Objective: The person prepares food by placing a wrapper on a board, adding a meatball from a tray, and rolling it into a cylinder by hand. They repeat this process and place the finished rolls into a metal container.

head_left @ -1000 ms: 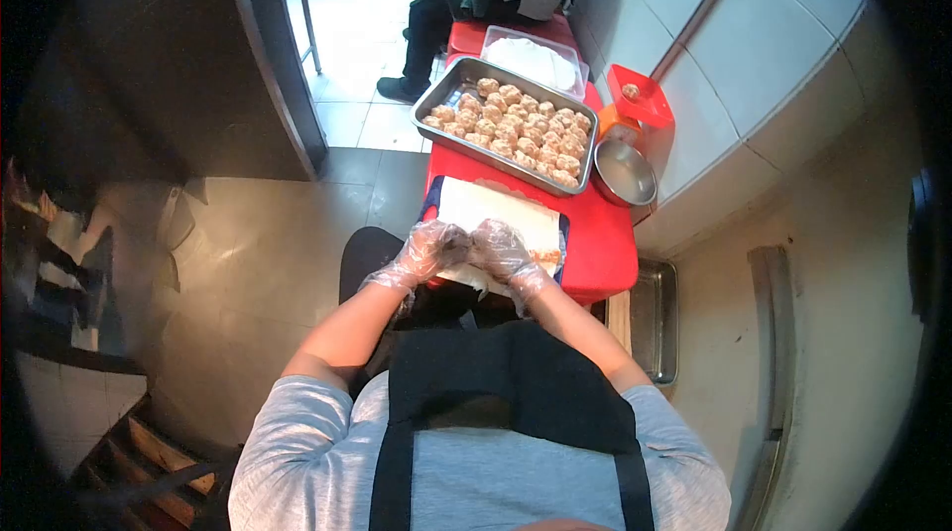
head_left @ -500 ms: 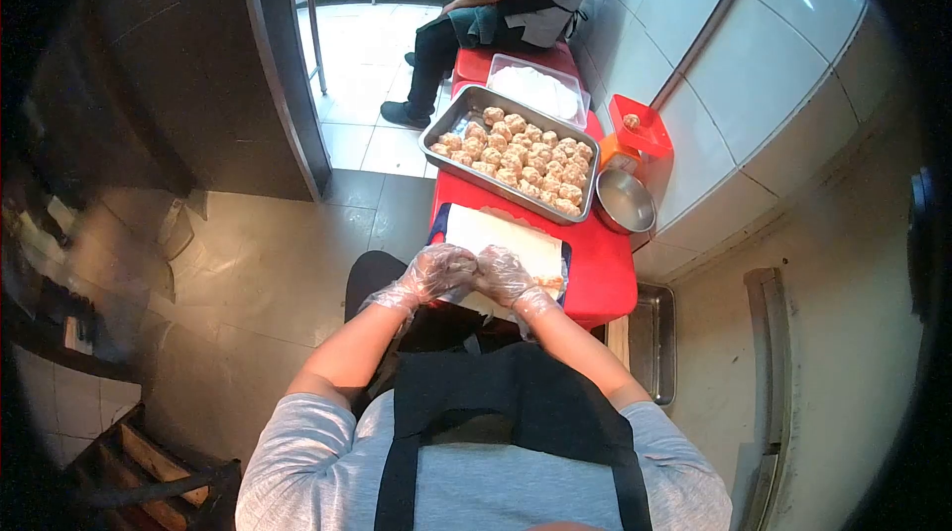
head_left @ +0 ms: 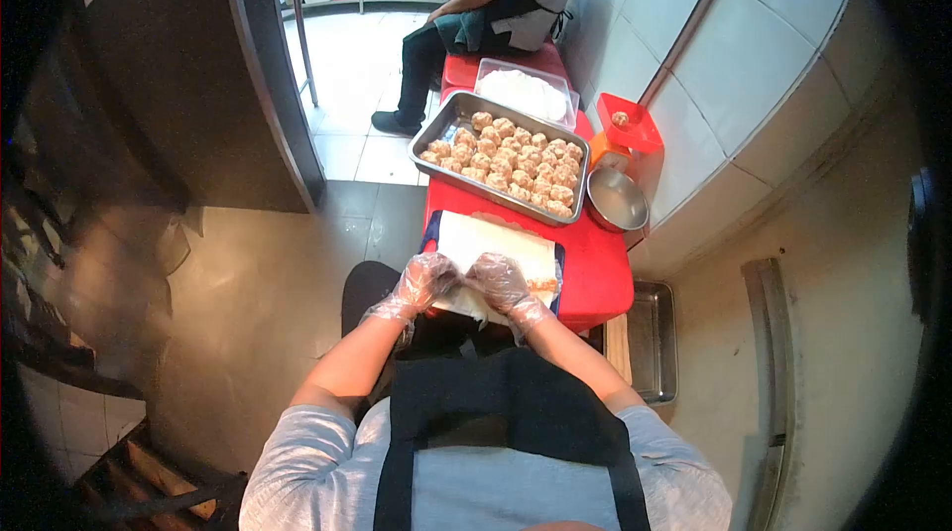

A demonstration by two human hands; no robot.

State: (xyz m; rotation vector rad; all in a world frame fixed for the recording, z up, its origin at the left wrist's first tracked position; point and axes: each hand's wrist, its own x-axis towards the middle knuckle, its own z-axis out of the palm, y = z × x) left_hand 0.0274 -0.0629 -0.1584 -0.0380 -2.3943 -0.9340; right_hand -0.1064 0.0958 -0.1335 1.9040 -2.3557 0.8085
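Gloved left hand (head_left: 428,278) and right hand (head_left: 499,280) curl close together, any grip hidden from me; red surface (head_left: 600,278) ahead, metal tray (head_left: 448,126) farther along, pale sheet (head_left: 496,236) just under my hands: tugging hard could tear it.

Shirt (head_left: 516,489): pale heathered grey, with short, slightly creased sleeves (head_left: 309,444)
Apron (head_left: 444,394): plain black, broad, with two flat straps (head_left: 397,476)
Gloves (head_left: 428,278): clear, thin plastic, crinkled, loose-edged

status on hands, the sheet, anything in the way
Left hand, right hand gloved, curled close together; contents hidden. Pale sheet lies under them. Nothing visibly blocking; tray of balls beyond.
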